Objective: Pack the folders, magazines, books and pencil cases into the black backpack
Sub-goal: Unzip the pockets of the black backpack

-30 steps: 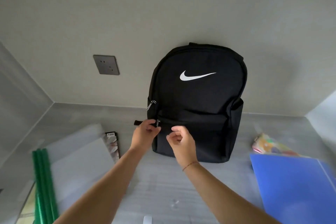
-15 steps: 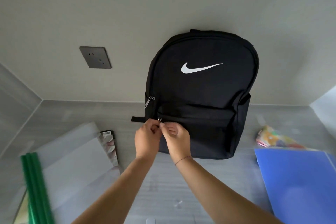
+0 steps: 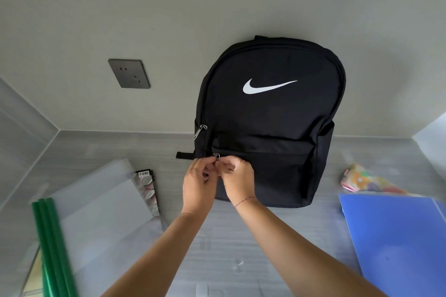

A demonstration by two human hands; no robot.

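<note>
Soft, even light fills my view, brightest at the right side panel (image 3: 432, 132). Wide-angle distortion bends the edges of the desk (image 3: 229, 236), and the green folder spines (image 3: 52, 248) and blue folder (image 3: 398, 236) near the margins are blurred.

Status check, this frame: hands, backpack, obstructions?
Left hand and right hand pinching front-pocket zipper pull. Backpack upright against wall, zipped shut. Blue folder unpacked, right. Nothing blocking.
</note>
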